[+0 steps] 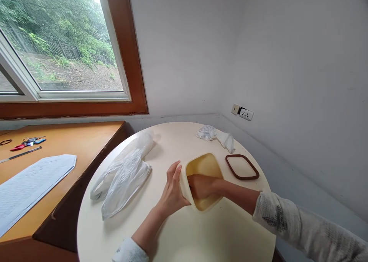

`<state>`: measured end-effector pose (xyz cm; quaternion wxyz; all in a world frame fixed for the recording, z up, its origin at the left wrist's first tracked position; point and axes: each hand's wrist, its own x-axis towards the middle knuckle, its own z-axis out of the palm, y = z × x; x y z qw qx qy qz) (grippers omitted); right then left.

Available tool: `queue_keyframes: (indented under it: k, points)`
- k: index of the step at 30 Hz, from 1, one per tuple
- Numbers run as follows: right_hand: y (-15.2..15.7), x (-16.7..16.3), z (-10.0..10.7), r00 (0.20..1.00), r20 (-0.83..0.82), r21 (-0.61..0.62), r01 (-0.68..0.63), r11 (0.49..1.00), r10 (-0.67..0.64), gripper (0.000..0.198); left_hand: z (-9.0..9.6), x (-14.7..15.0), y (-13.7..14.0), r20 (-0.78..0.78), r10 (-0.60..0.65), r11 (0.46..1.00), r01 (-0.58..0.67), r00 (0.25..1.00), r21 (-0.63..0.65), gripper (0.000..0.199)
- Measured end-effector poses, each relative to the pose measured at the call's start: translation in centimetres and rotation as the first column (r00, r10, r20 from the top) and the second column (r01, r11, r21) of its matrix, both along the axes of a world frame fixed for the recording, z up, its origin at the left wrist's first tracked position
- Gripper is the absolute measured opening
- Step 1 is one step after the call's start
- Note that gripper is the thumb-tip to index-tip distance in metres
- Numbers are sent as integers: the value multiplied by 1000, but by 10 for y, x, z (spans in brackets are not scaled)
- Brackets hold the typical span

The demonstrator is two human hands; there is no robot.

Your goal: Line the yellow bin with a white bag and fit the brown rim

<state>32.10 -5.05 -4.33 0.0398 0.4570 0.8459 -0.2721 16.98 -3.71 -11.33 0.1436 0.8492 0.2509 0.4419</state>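
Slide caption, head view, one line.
Left hand holding a cream bin from outside, right hand inside it, at a round table.

Papers [37,187] on a brown desk [89,137]

The left forearm [151,226] is slanting toward the far right, the left hand [171,192] keeping its thumb spread from its fingers; the right forearm [241,195] is extending left, the right hand [202,186] bending.

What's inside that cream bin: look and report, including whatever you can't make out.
The right hand reaches into the cream bin; bare yellowish inner wall shows around it. What lies beneath the hand is covered, so anything there cannot be told.
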Motion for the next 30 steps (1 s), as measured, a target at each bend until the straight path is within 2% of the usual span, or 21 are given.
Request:
queue_keyframes:
  k: [4, 7, 9, 11, 13, 15, 17, 20, 22, 24, 27, 30]
  points:
    - [-15, 6, 18, 996, -30, -58, 81, 995, -83, 25, -1, -3, 4, 21, 63, 997, -62, 998, -35, 115]
    - [-30, 14, 40, 996, -48, -56, 70, 996, -73, 25, -2, -4, 7, 26, 65, 998, -64, 998, -26, 115]
    - [-40, 18, 51, 996, 34, -6, 87, 996, -86, 24, -2, -3, 7, 24, 43, 999, -43, 999, -5, 112]
    - [-47, 21, 55, 971, 189, 87, 131, 988, -145, 22, -1, -1, 6, 18, 15, 1000, -15, 1000, 1, 112]
    - [-51, 22, 51, 929, 318, 187, 132, 973, -187, 17, 1, 0, 5, 11, -2, 1000, 2, 1000, -6, 114]
    - [-50, 21, 42, 916, 353, 251, 102, 963, -189, 15, 3, 1, 3, 8, -3, 1000, 3, 1000, -19, 114]
    - [-46, 20, 32, 935, 309, 201, 114, 973, -174, 23, 4, 1, 3, 4, -11, 1000, 11, 1000, -18, 114]
    - [-34, 16, 17, 973, 164, -45, 175, 984, -165, 36, 5, 1, 3, -9, -27, 1000, 27, 1000, -3, 113]
    - [-26, 13, 9, 983, 35, -154, 185, 971, -182, 37, 5, 0, 4, -21, -26, 1000, 26, 999, -8, 112]
    - [-20, 10, 5, 979, -40, -197, 191, 962, -202, 34, 6, 0, 5, -29, -26, 999, 25, 999, -24, 113]
    - [-21, 8, 14, 977, -7, -246, 203, 948, -211, 38, 8, -2, 7, -29, -25, 998, 23, 999, -54, 114]
    - [-34, 10, 37, 991, 27, -214, 134, 968, -132, 50, 11, -5, 10, -23, -33, 996, 31, 999, -89, 113]
